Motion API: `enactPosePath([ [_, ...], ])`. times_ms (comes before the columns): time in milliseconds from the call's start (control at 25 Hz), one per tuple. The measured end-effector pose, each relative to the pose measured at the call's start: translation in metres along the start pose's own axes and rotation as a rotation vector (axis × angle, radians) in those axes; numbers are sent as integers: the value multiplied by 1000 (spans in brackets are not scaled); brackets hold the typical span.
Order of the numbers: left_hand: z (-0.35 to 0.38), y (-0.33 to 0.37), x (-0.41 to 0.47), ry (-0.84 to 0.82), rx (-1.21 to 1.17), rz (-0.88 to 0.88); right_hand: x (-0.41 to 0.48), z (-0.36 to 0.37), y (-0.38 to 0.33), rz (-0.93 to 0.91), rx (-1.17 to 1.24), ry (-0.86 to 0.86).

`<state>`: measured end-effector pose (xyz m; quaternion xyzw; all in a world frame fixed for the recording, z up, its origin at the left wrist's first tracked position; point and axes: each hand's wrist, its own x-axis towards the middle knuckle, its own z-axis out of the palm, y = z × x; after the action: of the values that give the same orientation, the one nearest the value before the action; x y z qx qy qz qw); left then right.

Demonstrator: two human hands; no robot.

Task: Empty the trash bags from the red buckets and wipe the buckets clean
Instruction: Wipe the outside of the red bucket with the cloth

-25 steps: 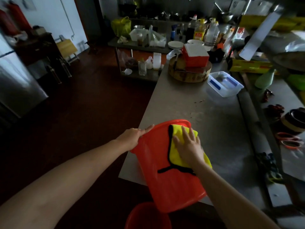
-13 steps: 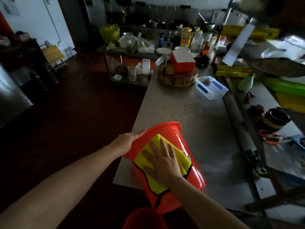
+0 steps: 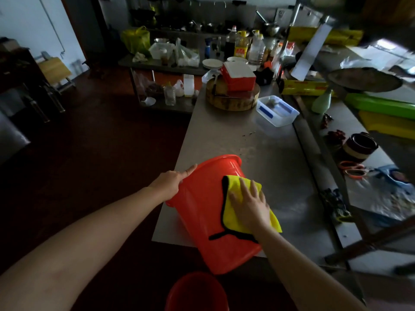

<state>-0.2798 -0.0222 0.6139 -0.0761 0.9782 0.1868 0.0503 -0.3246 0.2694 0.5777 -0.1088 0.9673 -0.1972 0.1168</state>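
- Dim kitchen all round, with a dark wooden floor and a long steel table, its top dull, smooth and lightly smeared.
- Red bucket: glossy plastic, round and tapered, lying tilted on its side at the near left corner of the table. Its mouth faces away and its base hangs out past the table edge, so I cannot see inside.
- Left hand grips the bucket's rim, thumb laid along the top of it.
- Right hand lies flat with fingers spread, pressing a yellow cloth against the bucket's upper side.
- That cloth looks soft and fluffy, trimmed in black, with one corner drooping toward the tabletop.
- Second red bucket sits low on the floor just below; what is in it I cannot tell.
- Farther up the table, a clear plastic box with a blue clip holds something greyish.
- Beside it, a thick round wooden chopping block carries a red box with a white lid.
- Bottles crowd the far end.
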Motion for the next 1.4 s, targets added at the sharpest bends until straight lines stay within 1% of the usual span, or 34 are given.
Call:
enactPosePath([
  [40,-1,0,1,-6,2,4,-16,9,-16,-85,-117,64],
  [80,-1,0,2,-9,8,12,-31,24,-31,-208,-225,128],
  [120,-1,0,4,-5,13,24,-47,40,-43,-329,-339,158],
  [160,1,0,5,0,17,34,-59,57,-51,-440,-481,153],
  [200,2,0,5,5,19,40,-65,69,-56,-517,-618,102],
  [240,3,-2,4,9,22,43,-66,76,-57,-554,-698,55],
  [280,4,-3,4,10,25,43,-63,78,-55,-584,-701,42],
  [360,4,-7,2,5,32,47,-57,66,-47,-633,-598,100],
  [400,6,-8,2,5,35,52,-53,56,-39,-626,-526,129],
  [480,7,-9,0,21,28,49,-41,31,-18,-508,-354,130],
  [560,7,-8,-2,32,42,33,-25,13,7,-288,-190,99],
  [640,7,-6,-3,36,52,19,-11,3,36,-73,41,54],
  [720,7,-2,-5,45,53,7,-2,-1,64,71,276,12],
  [760,6,1,-5,44,48,5,-3,-2,69,124,338,1],
  [800,5,3,-6,42,43,8,-7,0,68,176,336,-4],
  [840,4,4,-6,44,44,9,-13,3,60,210,263,4],
  [880,3,6,-5,45,52,9,-22,7,47,204,150,27],
  [920,3,6,-6,44,62,10,-33,13,31,142,31,65],
  [960,3,6,-6,42,71,13,-45,22,15,19,-81,125],
  [1000,3,7,-7,40,76,14,-59,32,0,-139,-192,179],
  [1040,3,7,-8,38,79,11,-73,45,-12,-293,-301,196],
  [1120,1,8,-10,35,83,3,-89,73,-19,-538,-542,170],
  [1160,0,8,-10,32,84,-2,-91,80,-16,-605,-613,142],
  [1200,0,7,-10,28,85,-3,-90,81,-11,-644,-631,136],
  [1280,1,5,-12,17,78,-3,-86,70,4,-671,-571,185],
  [1320,2,6,-14,10,70,-7,-83,63,14,-653,-505,214],
  [1400,5,8,-16,7,67,-16,-78,45,40,-536,-354,240],
])
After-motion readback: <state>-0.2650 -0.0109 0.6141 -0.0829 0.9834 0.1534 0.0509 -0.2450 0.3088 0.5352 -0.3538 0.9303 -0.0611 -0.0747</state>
